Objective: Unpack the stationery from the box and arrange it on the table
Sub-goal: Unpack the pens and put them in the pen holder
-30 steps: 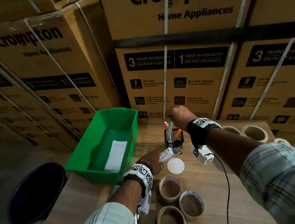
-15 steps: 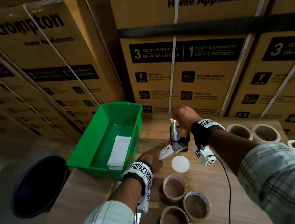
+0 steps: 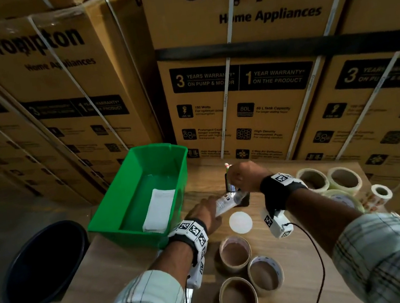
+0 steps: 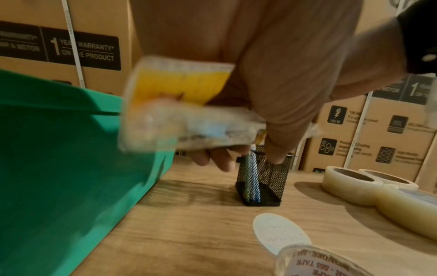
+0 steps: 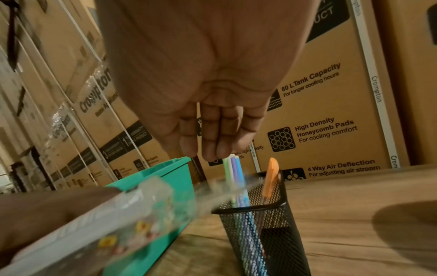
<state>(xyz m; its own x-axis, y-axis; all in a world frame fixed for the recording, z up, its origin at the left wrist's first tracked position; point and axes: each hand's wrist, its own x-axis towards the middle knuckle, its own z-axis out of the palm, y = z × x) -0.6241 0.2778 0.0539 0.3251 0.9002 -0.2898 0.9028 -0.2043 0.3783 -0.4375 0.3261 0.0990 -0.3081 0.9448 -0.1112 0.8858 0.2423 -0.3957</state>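
A black mesh pen holder [image 3: 244, 200] [image 4: 262, 179] [image 5: 267, 233] stands on the wooden table right of the green box [image 3: 129, 238]. My right hand [image 3: 243, 176] [image 5: 212, 130] hovers over it. Its straight fingers point down and touch the tops of the coloured pens [image 5: 232, 168] [image 3: 227, 165] standing inside. An orange-tipped item [image 5: 270, 175] sits in the holder's other compartment. My left hand [image 3: 210, 212] grips a clear plastic packet [image 3: 226, 202] [image 4: 179, 112] [image 5: 118, 214] with a yellow card, just left of the holder. A white pad [image 3: 160, 212] lies in the box.
Three brown-core tape rolls [image 3: 235, 251] and a white disc [image 3: 240, 222] lie at the front. Clear tape rolls [image 3: 312, 179] and a small roll [image 3: 380, 192] sit at the right. A black bin [image 3: 47, 262] is on the floor to the left. Stacked cartons [image 3: 237, 94] wall off the back.
My right hand has come down onto the holder and the pens have sunk into it. My left hand has kept the packet beside the holder.
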